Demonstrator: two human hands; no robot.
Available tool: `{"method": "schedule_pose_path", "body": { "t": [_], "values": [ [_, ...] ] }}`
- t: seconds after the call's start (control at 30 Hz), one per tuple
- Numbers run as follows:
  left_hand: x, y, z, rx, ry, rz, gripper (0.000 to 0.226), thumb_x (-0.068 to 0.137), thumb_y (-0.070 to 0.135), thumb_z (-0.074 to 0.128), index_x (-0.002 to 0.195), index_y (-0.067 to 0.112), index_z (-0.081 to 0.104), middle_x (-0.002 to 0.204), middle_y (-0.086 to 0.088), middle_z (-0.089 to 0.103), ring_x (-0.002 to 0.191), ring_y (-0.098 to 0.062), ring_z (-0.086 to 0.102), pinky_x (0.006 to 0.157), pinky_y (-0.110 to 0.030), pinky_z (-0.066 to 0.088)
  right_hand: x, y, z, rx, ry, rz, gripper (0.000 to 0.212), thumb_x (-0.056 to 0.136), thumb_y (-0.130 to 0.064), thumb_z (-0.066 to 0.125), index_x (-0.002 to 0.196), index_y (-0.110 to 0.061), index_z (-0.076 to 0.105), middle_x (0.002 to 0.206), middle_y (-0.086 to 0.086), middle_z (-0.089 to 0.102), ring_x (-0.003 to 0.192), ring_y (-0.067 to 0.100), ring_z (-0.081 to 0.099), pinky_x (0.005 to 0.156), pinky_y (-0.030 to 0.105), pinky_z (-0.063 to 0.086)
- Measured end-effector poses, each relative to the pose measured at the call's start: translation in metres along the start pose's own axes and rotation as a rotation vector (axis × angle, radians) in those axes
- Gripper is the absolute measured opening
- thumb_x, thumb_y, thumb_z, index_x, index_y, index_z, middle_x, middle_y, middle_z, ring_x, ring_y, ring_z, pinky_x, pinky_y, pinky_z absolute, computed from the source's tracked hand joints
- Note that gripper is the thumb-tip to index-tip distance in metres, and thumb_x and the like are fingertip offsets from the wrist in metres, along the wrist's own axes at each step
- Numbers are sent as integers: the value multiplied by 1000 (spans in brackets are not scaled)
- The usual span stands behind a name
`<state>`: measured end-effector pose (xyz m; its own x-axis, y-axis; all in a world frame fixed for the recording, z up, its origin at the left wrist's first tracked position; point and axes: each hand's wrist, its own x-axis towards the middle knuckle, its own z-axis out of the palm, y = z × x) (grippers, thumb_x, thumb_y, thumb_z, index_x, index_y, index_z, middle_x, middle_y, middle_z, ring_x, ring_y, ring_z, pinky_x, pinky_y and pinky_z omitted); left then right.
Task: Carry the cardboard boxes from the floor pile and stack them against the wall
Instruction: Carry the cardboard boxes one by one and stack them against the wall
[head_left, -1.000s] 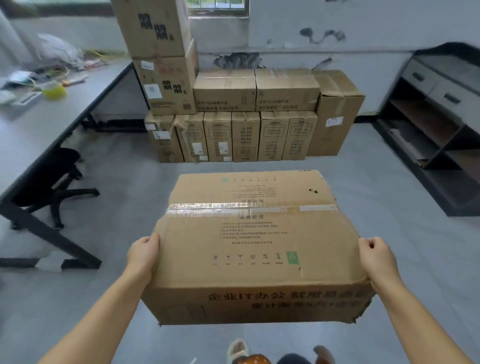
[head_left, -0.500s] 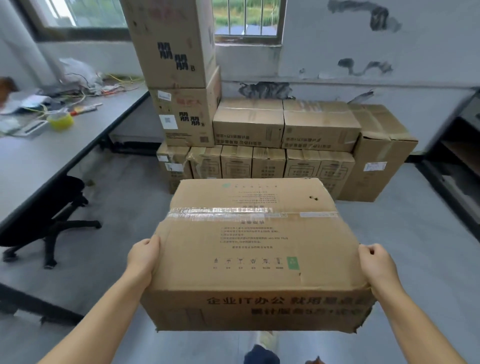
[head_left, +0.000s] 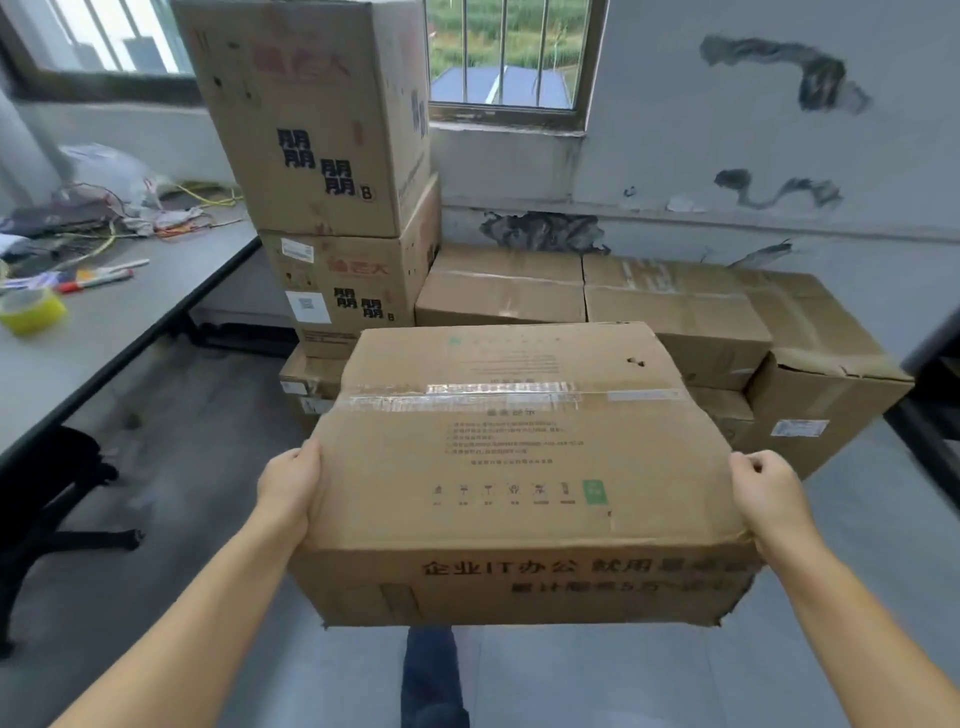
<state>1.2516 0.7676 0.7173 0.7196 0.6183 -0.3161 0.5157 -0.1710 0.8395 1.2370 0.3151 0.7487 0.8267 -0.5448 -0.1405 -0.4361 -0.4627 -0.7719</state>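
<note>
Taped cardboard box (head_left: 519, 457) held mid-frame off the floor, gripped at its sides by left hand (head_left: 289, 486) and right hand (head_left: 769, 493), fingers seemingly curled underneath, ahead of stacked boxes (head_left: 498, 291) against the wall, counter (head_left: 104, 332) at left.

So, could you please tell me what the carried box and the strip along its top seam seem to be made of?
The carried box looks like brown matte cardboard: creased top, frayed torn corners, printed text. The strip looks like clear glossy plastic tape, shining and wrinkled over the seam. The left hand and right hand grip its sides.
</note>
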Motion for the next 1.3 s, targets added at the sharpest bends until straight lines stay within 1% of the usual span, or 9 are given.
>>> {"method": "schedule_pose_path", "body": {
  "t": [0.1, 0.17, 0.3, 0.47, 0.6, 0.77, 1.0, 1.1, 1.3],
  "values": [
    [66, 45, 39, -66, -63, 15, 31, 96, 36, 42, 76, 15, 54, 85, -3, 54, 69, -20, 48, 62, -31, 37, 57, -36, 26, 17, 52, -2, 27, 98, -25, 38, 74, -11, 42, 69, 6, 43, 60, 22, 38, 54, 33, 26],
    [111, 81, 66, -67, -81, 16, 29, 97, 36, 39, 96, 12, 56, 94, -5, 55, 76, -23, 49, 68, -32, 39, 97, -63, 43, 36, 100, 19, 25, 97, -24, 38, 79, -10, 47, 71, 8, 46, 61, 23, 40, 54, 33, 27],
    [189, 164, 107, -69, -139, -7, 48, 97, 41, 34, 127, 8, 53, 120, -13, 56, 92, -29, 50, 76, -35, 40, 170, -126, 66, 43, 197, 18, 24, 96, -23, 38, 77, -10, 45, 69, 9, 46, 58, 23, 39, 53, 33, 25],
    [267, 259, 154, -32, -204, 66, 53, 99, 41, 31, 130, 2, 50, 124, -16, 56, 95, -30, 53, 80, -36, 43, 252, -197, 82, 65, 311, -5, 20, 93, -22, 39, 79, -10, 46, 75, 7, 48, 62, 24, 41, 55, 33, 29],
    [316, 329, 191, -70, -260, 135, 50, 98, 36, 32, 129, 0, 50, 127, -17, 55, 99, -28, 53, 82, -33, 43, 318, -243, 91, 104, 359, -22, 17, 93, -21, 40, 91, -8, 50, 81, 7, 48, 66, 25, 41, 53, 31, 28],
    [369, 385, 238, 32, -185, 169, 50, 97, 32, 32, 128, -3, 50, 129, -19, 54, 112, -33, 54, 90, -36, 44, 409, -279, 120, 91, 347, -53, 21, 94, -23, 39, 81, -8, 48, 81, 12, 48, 75, 26, 45, 60, 31, 33],
    [443, 415, 328, 265, -89, 228, 45, 97, 25, 33, 123, -5, 53, 129, -24, 53, 115, -37, 51, 88, -36, 39, 533, -287, 189, 143, 329, -58, 17, 95, -18, 39, 87, -6, 48, 84, 14, 50, 76, 26, 45, 65, 34, 34],
    [472, 420, 359, 277, -94, 152, 45, 96, 27, 36, 122, -4, 54, 125, -23, 56, 107, -34, 54, 84, -36, 42, 577, -283, 220, 141, 296, -38, 16, 95, -18, 38, 86, -6, 47, 78, 10, 50, 74, 26, 46, 65, 34, 35],
    [513, 411, 387, 370, -53, -20, 50, 95, 31, 39, 132, -2, 47, 125, -22, 56, 109, -38, 56, 94, -44, 48, 617, -268, 287, 131, 177, 20, 15, 96, -13, 38, 85, -6, 44, 76, 10, 48, 74, 23, 44, 65, 33, 32]
  ]
}}
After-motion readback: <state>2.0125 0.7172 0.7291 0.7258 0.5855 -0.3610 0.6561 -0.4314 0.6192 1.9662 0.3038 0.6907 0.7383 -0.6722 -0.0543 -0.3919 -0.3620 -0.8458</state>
